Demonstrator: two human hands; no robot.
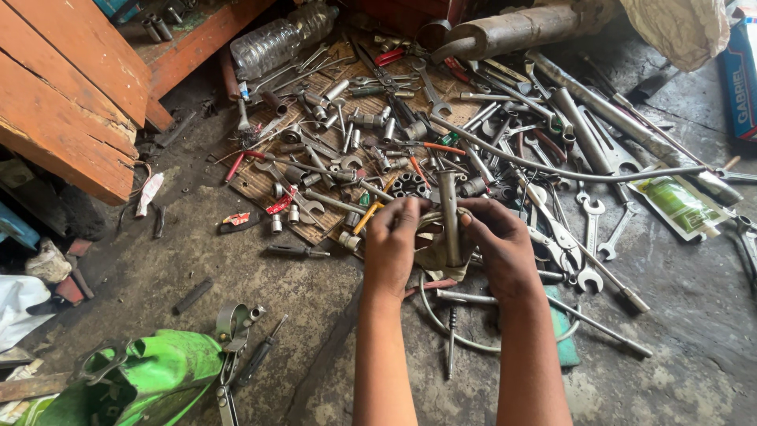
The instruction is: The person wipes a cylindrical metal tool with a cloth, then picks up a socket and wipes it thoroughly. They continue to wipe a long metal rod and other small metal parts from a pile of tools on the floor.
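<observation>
Both hands are up over the oily floor (694,331), closed around the same small job. The left hand (392,246) curls its fingers onto a dirty rag (432,256) and the ring-shaped metal part (428,218) bunched in it; the right hand (502,246) pinches a grey metal rod (450,217) that stands upright between the two hands, its top poking above the fingers. Rag, ring and rod sit just in front of the big heap of tools (473,150), right at its near edge.

The heap is spread on a woven mat (260,185): sockets, open spanners (591,229), screwdrivers with red and orange handles, pliers. A long thin bar (568,170) lies across it toward the right. Below the hands a cable (453,335) loops on the floor beside a green block (561,331). A clear plastic bottle (280,39) lies at the far side near a red wooden bench (71,95). A thick rusty pipe (520,28) rests at the top, and a green pouch (678,203) lies flat at the right. A green plastic panel (150,379) with a metal bracket sits at the lower left
</observation>
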